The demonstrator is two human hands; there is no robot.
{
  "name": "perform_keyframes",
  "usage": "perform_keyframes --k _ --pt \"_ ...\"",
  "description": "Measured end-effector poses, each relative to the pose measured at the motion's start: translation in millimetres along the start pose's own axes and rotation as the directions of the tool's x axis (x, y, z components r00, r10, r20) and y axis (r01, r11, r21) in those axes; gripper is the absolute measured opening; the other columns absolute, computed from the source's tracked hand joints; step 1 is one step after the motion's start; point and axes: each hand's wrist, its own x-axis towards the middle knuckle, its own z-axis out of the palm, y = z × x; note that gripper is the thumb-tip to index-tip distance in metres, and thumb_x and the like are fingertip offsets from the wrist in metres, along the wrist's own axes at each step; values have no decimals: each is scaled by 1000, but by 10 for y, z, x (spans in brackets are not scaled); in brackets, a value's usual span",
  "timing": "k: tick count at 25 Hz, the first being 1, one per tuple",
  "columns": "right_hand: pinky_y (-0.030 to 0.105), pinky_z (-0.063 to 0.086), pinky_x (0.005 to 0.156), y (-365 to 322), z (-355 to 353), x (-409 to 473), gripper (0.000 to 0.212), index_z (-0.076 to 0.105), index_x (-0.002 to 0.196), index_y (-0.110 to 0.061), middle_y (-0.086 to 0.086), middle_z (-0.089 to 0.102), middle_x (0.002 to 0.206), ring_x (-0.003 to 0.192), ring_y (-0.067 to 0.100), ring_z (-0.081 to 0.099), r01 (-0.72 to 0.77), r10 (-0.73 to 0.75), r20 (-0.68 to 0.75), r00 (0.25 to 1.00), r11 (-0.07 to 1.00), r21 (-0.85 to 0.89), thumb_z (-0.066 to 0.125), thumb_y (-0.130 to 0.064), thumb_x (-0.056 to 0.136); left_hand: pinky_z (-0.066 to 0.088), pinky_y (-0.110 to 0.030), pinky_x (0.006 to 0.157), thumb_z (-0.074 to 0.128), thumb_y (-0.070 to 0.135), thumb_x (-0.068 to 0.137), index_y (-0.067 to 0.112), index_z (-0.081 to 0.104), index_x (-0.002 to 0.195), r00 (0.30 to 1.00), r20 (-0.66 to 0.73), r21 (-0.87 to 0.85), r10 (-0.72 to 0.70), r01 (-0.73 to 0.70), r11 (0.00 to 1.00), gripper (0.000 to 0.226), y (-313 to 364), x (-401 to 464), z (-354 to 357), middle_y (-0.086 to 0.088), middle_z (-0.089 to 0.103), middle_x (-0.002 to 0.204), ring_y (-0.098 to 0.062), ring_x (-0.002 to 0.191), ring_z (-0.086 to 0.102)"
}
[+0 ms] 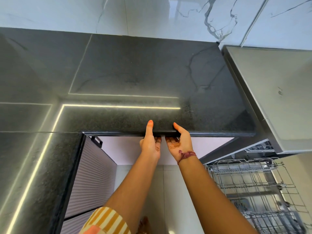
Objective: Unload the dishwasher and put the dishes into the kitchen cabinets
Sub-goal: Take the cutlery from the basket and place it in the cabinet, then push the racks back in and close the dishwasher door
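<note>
I'm seeing both hands, left and right, hooking under the counter edge, thumbs on top, holding no dish. The dishwasher is standing open at lower right, its racks looking empty, so I'm judging the unloading nearly finished.

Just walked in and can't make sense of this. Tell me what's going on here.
A person stands at a dark countertop with both hands at its front edge. The left hand and right hand reach under the edge, thumbs on top, fingers hidden below; what they grip cannot be seen. To the right, the dishwasher is open with its wire rack pulled out. The rack looks empty where it shows.
</note>
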Motion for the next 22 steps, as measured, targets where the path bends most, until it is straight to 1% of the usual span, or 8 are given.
perform_keyframes --k 4,7,11,13,15,18,20,22 --pt "40 52 96 -43 -12 14 22 62 103 -2 18 65 105 106 32 64 -27 27 28 999 999 22 67 -4 83 54 -34 87 72 29 83 10 49 89 1000 17 32 13 -13 999 30 3 12 -5 -10 63 94 -19 84 65" --pt "38 51 96 -24 -46 13 25 62 107 -2 17 65 109 107 30 64 -4 5 36 999 999 -35 68 -7 83 56 -32 82 72 30 83 5 56 103 997 66 51 31 -35 998 36 21 20 -38 -14 66 103 -22 89 67" --pt "36 50 94 -75 -201 -53 38 60 116 -7 13 66 113 104 24 64 44 -23 64 998 936 -350 72 -23 84 54 -31 83 71 28 84 6 54 121 991 132 -8 16 -15 1000 46 31 -39 -70 -14 65 110 -22 95 66" --pt "36 49 94 -174 -348 -147 33 60 115 -6 11 65 110 104 23 63 39 -16 57 998 901 -431 67 -22 88 51 -31 89 68 25 87 5 52 125 992 124 2 16 -16 1000 46 -18 -113 -90 -14 63 114 -22 99 64" --pt "35 49 94 -300 -528 -297 24 60 113 -3 12 63 106 108 26 62 26 -16 26 1000 890 -455 60 -15 92 48 -31 94 62 21 91 3 52 128 995 94 39 18 -22 999 43 -158 -211 -139 -16 60 122 -24 109 60" --pt "36 48 95 -529 -884 -580 11 62 96 -4 12 65 101 109 28 61 8 -1 15 1000 891 -454 55 -12 95 43 -35 103 51 19 97 1 48 135 996 85 72 6 -12 997 41 -496 -519 -232 -16 55 132 -27 121 54" --pt "37 47 96 -715 -1209 -782 12 62 92 -6 11 66 96 106 27 62 -4 19 28 999 889 -458 54 -13 95 44 -35 101 48 18 98 1 50 131 997 73 68 8 -13 998 37 -818 -852 -295 -14 57 128 -27 121 55" --pt "37 46 96 -888 -1571 -967 13 63 96 -4 11 65 94 103 26 61 -11 41 54 998 885 -465 53 -13 95 47 -33 95 48 17 98 3 57 122 998 60 54 10 -13 998 29 -1178 -1196 -363 -12 61 121 -25 111 60"
